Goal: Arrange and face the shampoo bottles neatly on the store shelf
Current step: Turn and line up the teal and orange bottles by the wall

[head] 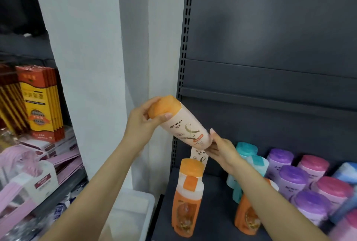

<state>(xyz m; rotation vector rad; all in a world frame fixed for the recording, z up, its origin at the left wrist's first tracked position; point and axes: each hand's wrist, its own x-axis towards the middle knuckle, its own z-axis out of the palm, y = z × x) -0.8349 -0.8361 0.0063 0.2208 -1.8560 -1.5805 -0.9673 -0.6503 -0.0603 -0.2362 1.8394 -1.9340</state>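
I am holding the peach shampoo bottle (pixel 183 126) tilted in the air above the shelf (pixel 212 198), my left hand (pixel 143 119) curling around its orange cap, my right hand (pixel 220 149) pinching its base, because smooth stiff plastic probably slips easily.

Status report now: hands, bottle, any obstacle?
Left hand grips cap, right hand holds base. Peach bottle tilted, above shelf. Orange bottle stands below.

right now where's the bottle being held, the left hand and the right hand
peach bottle (pixel 185 126): head view, on its label.
left hand (pixel 144 120): head view, on the palm by the orange cap.
right hand (pixel 222 149): head view, on its back, at the bottle's base.
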